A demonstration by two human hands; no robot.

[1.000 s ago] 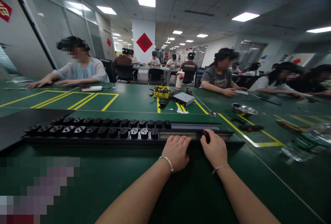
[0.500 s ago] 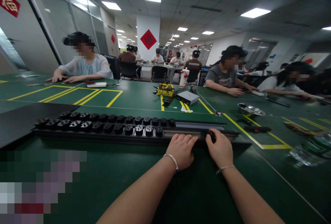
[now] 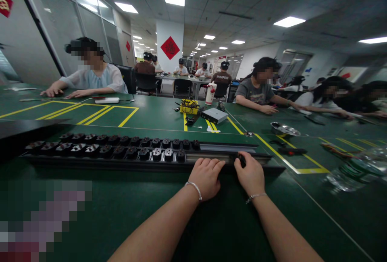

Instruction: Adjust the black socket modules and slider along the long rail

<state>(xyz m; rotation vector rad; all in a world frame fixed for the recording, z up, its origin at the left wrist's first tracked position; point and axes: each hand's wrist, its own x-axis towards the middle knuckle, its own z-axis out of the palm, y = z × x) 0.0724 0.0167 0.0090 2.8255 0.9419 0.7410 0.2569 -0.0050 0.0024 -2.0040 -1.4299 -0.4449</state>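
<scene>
A long black rail [image 3: 211, 147] lies across the green table [image 3: 127, 213], with two rows of several black socket modules [image 3: 121, 149] filling its left and middle part. My left hand [image 3: 207, 177] rests on the rail's near edge, fingers curled over it. My right hand [image 3: 250, 175] sits just to its right, fingers pinched round a small black module [image 3: 241, 159] at the rail's bare right stretch. Both wrists wear thin bracelets.
A metal bowl [image 3: 284, 129], a black and red tool [image 3: 292, 151] and a clear plastic bottle [image 3: 355, 169] lie at the right. A yellow box [image 3: 189, 107], a grey box [image 3: 214, 115] and a white bottle [image 3: 209, 92] stand further back. Other people sit around the tables.
The view shifted slightly; both hands stay in the same place on the rail.
</scene>
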